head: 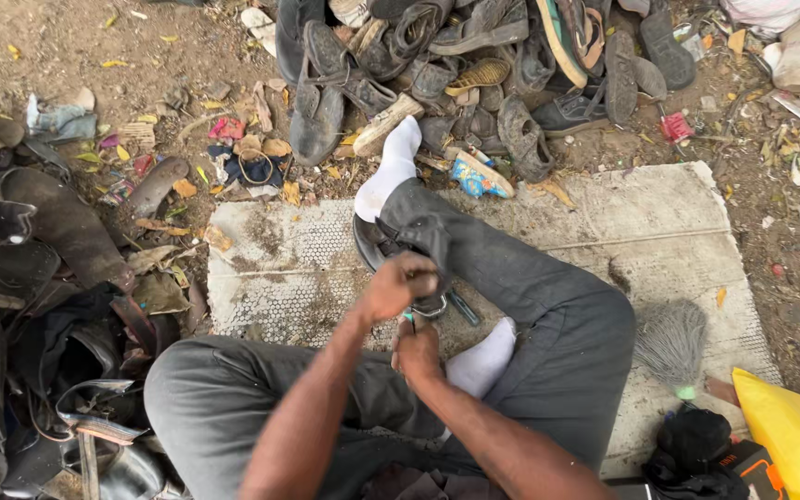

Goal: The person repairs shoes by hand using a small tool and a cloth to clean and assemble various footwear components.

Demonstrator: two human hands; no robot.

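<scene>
Head view: seated cross-legged on a mat [604,222], a person is gripping a black shoe [377,245] with left hand [398,285] fingers clenched, right hand [416,347] pinching a green-handled tool [409,318], apparently mid-stitch, steady pull needed next.

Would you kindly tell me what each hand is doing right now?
Left hand: closed grip on the dark shoe under the leg.
Right hand: closed on a small green-tipped tool.

bare mat [659,222] right, shoe pile [474,65] ahead, brush [673,341]
</scene>
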